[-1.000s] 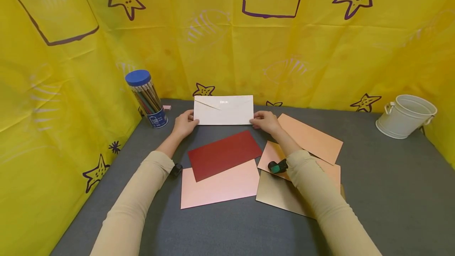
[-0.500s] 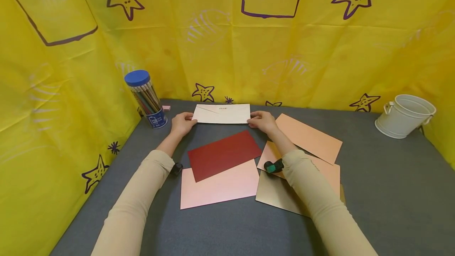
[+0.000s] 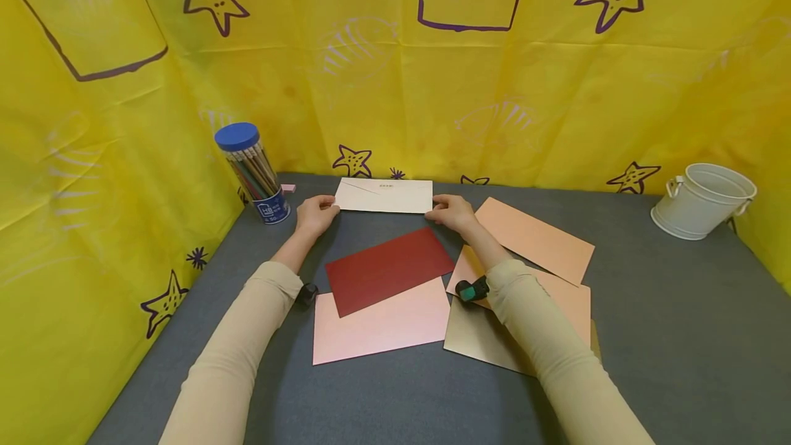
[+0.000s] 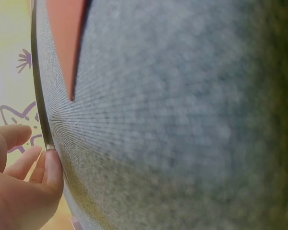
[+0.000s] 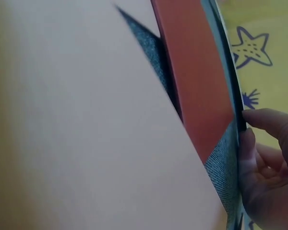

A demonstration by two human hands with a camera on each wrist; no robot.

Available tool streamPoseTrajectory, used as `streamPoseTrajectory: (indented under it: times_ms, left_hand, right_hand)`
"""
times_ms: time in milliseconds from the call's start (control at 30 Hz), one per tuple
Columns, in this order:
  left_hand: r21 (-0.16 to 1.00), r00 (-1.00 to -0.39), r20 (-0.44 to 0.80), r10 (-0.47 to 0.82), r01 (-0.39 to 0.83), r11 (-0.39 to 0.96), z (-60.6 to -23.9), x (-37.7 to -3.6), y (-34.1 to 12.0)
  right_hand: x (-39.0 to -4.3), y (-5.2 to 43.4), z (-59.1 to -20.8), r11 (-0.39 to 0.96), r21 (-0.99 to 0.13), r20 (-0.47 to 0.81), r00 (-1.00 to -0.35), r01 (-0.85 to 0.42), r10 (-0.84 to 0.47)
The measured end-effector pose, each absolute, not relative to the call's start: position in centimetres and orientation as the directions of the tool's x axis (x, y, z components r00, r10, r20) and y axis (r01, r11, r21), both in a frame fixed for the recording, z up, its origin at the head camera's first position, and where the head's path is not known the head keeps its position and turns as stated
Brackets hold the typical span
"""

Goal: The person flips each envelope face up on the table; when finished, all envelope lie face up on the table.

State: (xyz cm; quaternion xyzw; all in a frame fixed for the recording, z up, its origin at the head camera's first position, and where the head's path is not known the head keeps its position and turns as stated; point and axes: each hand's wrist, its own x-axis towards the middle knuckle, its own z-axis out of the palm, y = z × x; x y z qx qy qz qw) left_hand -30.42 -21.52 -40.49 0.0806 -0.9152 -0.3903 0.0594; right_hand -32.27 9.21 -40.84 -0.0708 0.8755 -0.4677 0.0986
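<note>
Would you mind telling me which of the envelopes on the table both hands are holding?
The white envelope at the far edge, held by the left hand and right hand at its ends; the red, pink and peach ones lie untouched.

Right wrist cam is mostly filled by a pale peach envelope [image 5: 86,120], super close and blurry. Next to it there's a dark red envelope [image 5: 197,81] lying on the grey bench [image 5: 221,167]. The right hand [image 5: 266,163] sits at the bench's far edge, fingers curled, with a yellow star-print cloth [image 5: 264,72] behind it.
</note>
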Motion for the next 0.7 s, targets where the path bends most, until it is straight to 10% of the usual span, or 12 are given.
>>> streamPoseTrajectory:
  times_ms: [700]
  left_hand:
    - [0.536, -0.995, 0.05, 0.085, 0.099, 0.838, -40.41, -29.75, -21.81]
  right_hand:
    - [-32.19, 9.21, -40.92, 0.619, -0.781, -0.103, -0.961, -0.081, -0.256]
